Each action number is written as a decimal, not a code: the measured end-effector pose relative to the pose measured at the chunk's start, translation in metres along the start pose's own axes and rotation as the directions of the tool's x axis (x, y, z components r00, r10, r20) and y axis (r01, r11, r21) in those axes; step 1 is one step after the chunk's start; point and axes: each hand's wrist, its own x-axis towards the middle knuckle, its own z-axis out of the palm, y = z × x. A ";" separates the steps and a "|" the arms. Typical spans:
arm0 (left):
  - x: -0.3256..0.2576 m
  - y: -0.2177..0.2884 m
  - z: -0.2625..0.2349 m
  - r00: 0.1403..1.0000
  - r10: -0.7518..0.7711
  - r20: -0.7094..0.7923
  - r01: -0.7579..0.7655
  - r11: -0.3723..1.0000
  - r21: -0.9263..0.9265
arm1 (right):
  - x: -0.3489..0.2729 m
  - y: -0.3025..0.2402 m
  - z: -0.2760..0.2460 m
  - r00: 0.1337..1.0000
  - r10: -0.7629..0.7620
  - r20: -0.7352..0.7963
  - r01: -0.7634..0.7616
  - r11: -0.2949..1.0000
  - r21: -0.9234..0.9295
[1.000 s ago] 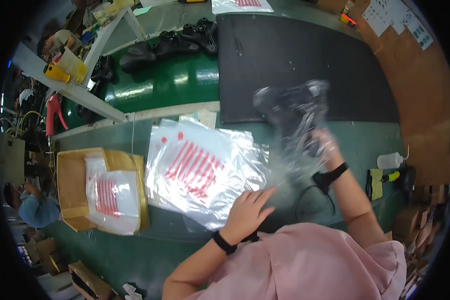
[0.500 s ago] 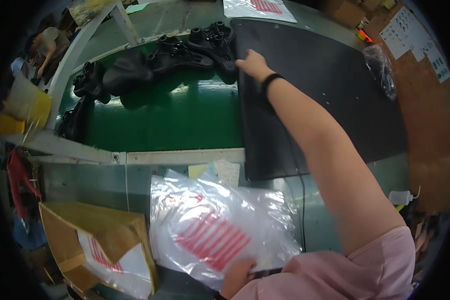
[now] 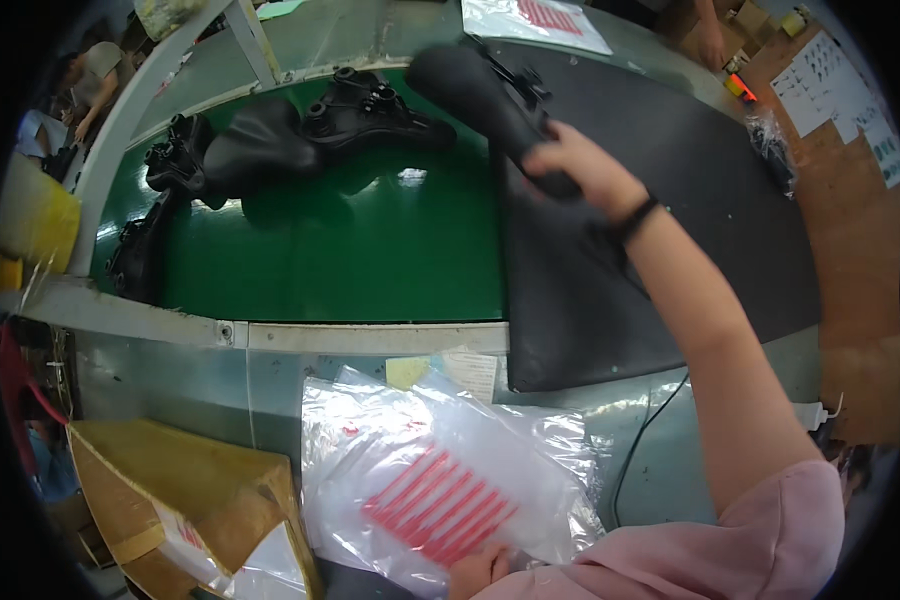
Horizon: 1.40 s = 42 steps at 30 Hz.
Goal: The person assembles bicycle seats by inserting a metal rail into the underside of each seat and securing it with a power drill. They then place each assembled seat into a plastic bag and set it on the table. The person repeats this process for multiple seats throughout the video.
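My right hand (image 3: 588, 172) is closed round the narrow nose of a black bicycle saddle (image 3: 480, 95). The saddle is held up tilted over the left edge of the black mat, its clamp and rails toward the far side. At the lower edge, my left hand (image 3: 478, 572) is closed on the near edge of a clear plastic bag (image 3: 450, 500) with red stripes, which lies on a stack of such bags. More black saddles stand in a row on the green belt, among them one with its clamp up (image 3: 375, 118) and one with its smooth top showing (image 3: 260, 140).
An open cardboard box (image 3: 190, 480) with striped bags inside stands at the lower left. A white metal frame (image 3: 120, 150) rises at the left of the green belt (image 3: 340, 250). The black mat (image 3: 670, 230) has a cable by it. Other people are at far left and far right.
My right hand has taken the rightmost saddle from the row and lifted it rightward and nearer, over the mat. My left hand stays at the bag. Another person's arm has appeared at upper right.
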 end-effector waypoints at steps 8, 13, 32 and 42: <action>-0.047 0.061 0.008 0.857 0.432 -0.281 -0.310 0.868 0.388 | -0.345 0.077 -0.008 0.825 -0.357 -0.437 -0.184 0.562 -0.806; -0.012 0.047 0.053 0.641 0.606 -0.471 -0.274 0.754 0.597 | -0.480 0.164 0.017 0.800 -0.038 -0.599 -0.395 0.718 -0.573; -0.036 0.035 0.055 0.784 0.476 -0.398 -0.409 0.879 0.245 | -0.536 0.181 0.054 0.942 0.313 -0.126 -0.149 0.720 0.678; -0.031 0.071 0.058 0.885 0.388 -0.257 -0.465 0.721 -0.514 | -0.514 0.145 0.142 0.970 0.084 0.230 -0.218 0.726 0.653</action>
